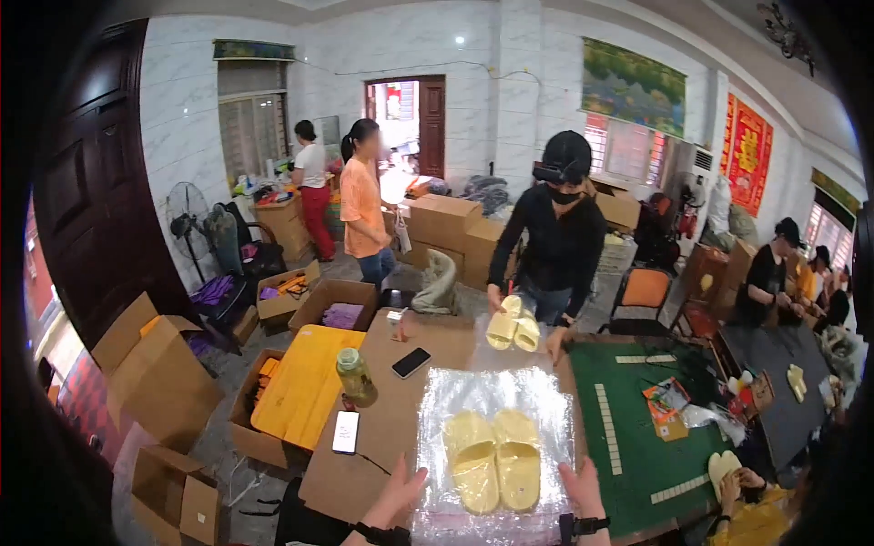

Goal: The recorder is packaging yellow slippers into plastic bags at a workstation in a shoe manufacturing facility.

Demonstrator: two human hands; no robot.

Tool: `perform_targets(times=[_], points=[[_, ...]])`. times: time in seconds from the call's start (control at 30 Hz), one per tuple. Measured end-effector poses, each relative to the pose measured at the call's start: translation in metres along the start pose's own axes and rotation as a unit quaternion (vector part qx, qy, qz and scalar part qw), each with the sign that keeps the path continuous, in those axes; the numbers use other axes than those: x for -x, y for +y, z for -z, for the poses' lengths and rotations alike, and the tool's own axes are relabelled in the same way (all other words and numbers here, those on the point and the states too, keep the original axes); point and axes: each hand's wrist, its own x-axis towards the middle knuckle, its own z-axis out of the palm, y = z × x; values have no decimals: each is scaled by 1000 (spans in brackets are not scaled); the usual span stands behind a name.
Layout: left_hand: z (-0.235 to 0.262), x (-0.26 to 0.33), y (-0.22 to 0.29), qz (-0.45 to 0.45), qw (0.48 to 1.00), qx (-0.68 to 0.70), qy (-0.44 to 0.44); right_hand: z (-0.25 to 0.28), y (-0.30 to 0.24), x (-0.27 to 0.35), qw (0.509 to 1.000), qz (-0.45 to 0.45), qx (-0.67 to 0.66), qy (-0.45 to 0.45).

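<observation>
A pair of pale yellow slippers (496, 460) lies side by side, toes away from me, on or inside clear plastic bags (446, 400) at the table's near edge. My left hand (399, 491) is at the bags' left edge, thumb and forefinger apart. At the right edge is my right hand (584, 487), also with thumb and forefinger apart. The hands flank the slippers without touching them; whether some fingers reach under the plastic I cannot tell. Across the table, a person in black (553, 232) holds another yellow pair (513, 325) over clear plastic.
Left of the bags are a black phone (411, 362), a white-screened phone (345, 432) with a cable, and a green-lidded bottle (355, 378). A yellow board (311, 382) rests over a carton. A green table (637, 437) adjoins on the right, where someone in yellow handles slippers (724, 473).
</observation>
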Motion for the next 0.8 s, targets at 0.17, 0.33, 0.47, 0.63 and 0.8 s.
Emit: perform_targets(times=[0.17, 0.33, 0.47, 0.63, 0.8], points=[[-15, -2, -9, 45, 992, 76, -92, -19, 18, 2, 954, 1, -261, -147], [-30, 13, -6, -89, 994, 12, -55, -2, 6, 9, 998, 23, -49, -37], [-40, 22, -18, -125, 979, -158, 1, 14, -18, 8, 992, 55, -98, -53], [-38, 11, -2, -130, 991, -20, 27, -4, 17, 11, 995, 65, -59, -39], [-29, 18, 10, -110, 994, -1, -21, 0, 19, 7, 992, 127, 3, -2]])
